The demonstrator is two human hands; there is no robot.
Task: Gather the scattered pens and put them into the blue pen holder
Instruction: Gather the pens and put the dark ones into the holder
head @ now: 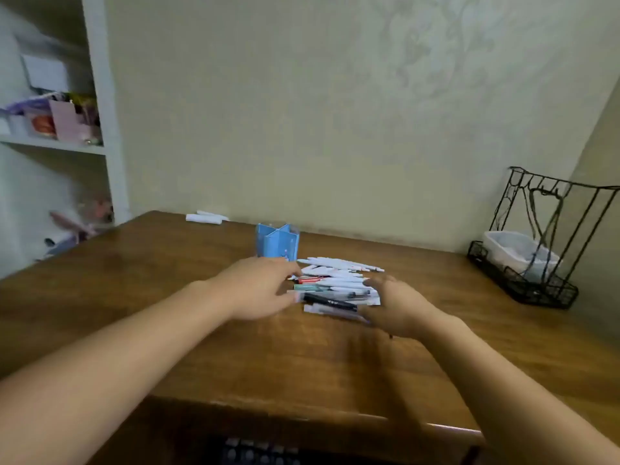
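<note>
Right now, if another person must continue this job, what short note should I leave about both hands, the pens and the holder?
Left hand: open, fingers at the left ends of the pens, holding none.
Right hand: open, cupped against the right side of the pile; it is blurred, so contact is unclear.
Pens lie side by side on the wooden table, just in front of the blue pen holder, which stands upright.
Done: pens are gathered into one pile.
Left: lift them and put them in the holder; no pen shows in it yet.

My left hand (260, 288) and right hand (399, 305) cover the pens' (335, 286) ends; shelf clutter (63, 119) blurs, keyboard (258, 453) cut off below.
</note>
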